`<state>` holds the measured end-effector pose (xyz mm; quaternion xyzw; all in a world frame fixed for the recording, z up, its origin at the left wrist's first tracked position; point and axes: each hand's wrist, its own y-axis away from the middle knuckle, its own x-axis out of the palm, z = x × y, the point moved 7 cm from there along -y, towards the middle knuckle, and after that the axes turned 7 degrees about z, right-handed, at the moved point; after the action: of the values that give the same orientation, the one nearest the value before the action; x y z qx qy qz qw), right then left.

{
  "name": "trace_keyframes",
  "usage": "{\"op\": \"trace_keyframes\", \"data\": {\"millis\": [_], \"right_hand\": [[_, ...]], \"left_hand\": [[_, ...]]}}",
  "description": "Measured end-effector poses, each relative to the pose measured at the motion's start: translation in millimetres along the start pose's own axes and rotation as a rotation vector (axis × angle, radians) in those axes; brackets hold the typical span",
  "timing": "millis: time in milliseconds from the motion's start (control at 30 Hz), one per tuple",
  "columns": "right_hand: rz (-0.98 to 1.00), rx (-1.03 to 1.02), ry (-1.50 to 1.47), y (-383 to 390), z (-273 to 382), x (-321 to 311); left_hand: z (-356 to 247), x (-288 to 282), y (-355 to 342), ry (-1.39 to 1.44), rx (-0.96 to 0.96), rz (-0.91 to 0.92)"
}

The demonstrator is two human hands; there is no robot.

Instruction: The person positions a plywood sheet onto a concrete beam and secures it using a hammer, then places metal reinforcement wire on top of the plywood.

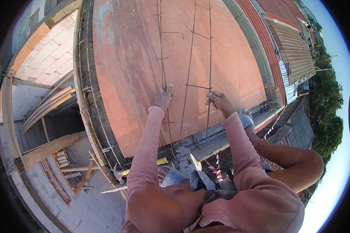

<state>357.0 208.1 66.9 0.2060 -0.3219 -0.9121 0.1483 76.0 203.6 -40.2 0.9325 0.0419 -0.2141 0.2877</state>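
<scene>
Long thin steel bars joined by bent wire stirrups form a rebar cage (pixel 210 58) lying over a large reddish-brown plywood sheet (pixel 132 77). My left hand (pixel 164 98) is closed around the bars on its left side, where short stirrup ends (pixel 173 32) stick out. On the cage's right-hand bar, just below a crosspiece, my right hand (pixel 220 102) grips with bent fingers. Both arms reach forward in pink sleeves. The undersides of the fingers are hidden in both hands.
A claw hammer (pixel 118 175) lies by the lower left edge, near a yellow object (pixel 144 166). Left of the plywood, a concrete-edged trough (pixel 93 93) holds rebar, and a deep drop shows bamboo poles (pixel 50 106). Red roofing (pixel 260 35) borders the right.
</scene>
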Motion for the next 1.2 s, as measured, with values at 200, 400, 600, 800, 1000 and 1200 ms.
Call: {"op": "trace_keyframes", "data": {"millis": [200, 400, 600, 800, 1000, 1200], "right_hand": [[-0.144, 0.0, -0.098, 27, 38, -21], [-0.158, -0.004, -0.111, 20, 41, -36], [0.101, -0.035, -0.178, -15, 51, 54], [0.744, 0.029, 0.015, -20, 76, 191], [-0.097, -0.913, 1.18, -83, 145, 111], [0.143, -1.192, 1.611, -153, 154, 121]], "left_hand": [[-36, -8, -10, 0.381, 0.176, -0.118], [-70, -43, -103, 0.371, 0.227, -0.275], [-101, -125, -35, 0.799, 0.2, 0.049], [-31, -186, 63, 0.614, 0.197, -0.062], [29, -229, 183, 0.461, 0.068, -0.239], [76, -250, 290, 0.261, 0.059, -0.492]]}}
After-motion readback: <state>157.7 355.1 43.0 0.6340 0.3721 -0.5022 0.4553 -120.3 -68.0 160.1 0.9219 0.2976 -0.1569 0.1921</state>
